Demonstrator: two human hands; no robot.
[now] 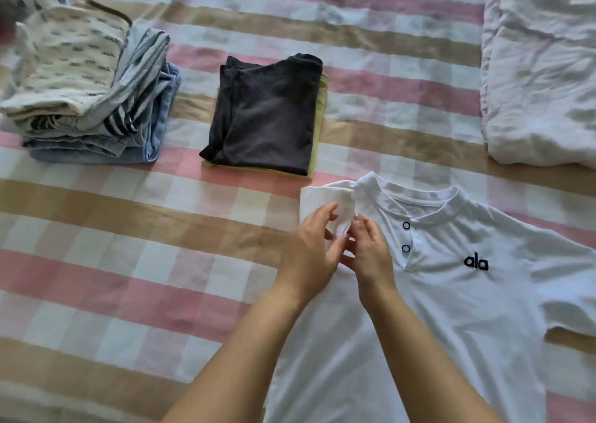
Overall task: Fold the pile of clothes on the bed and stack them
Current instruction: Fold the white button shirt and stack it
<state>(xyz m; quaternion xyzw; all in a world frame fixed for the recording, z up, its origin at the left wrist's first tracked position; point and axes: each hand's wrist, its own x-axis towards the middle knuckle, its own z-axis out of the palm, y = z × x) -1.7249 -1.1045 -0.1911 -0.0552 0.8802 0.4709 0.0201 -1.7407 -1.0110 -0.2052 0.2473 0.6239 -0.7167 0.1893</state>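
Left hand [311, 251]: lower centre of the frame, thumb and fingers pinching the turned-in sleeve [322, 200] of the white shirt [451, 309].

Right hand [371, 255]: just beside the left, fingertips curled onto the same sleeve edge, the two hands nearly touching.

White shirt: lies face up and spread flat at lower right of the frame. It has a round collar, two ringed snaps [406, 225] on the placket and a black logo [476, 262] on the chest. The other sleeve is still spread out at the right edge.

Dark folded garment [267, 116]: centre of the frame, lying on top of a folded yellow-green garment [319, 126].

Stack of folded clothes [96, 106]: upper left, with a cream patterned piece on top and striped and blue pieces beneath.

White quilt [541, 68]: upper right, rumpled.

Bed [129, 261]: covered by a sheet checked in pink, tan and white, carrying all of the above.
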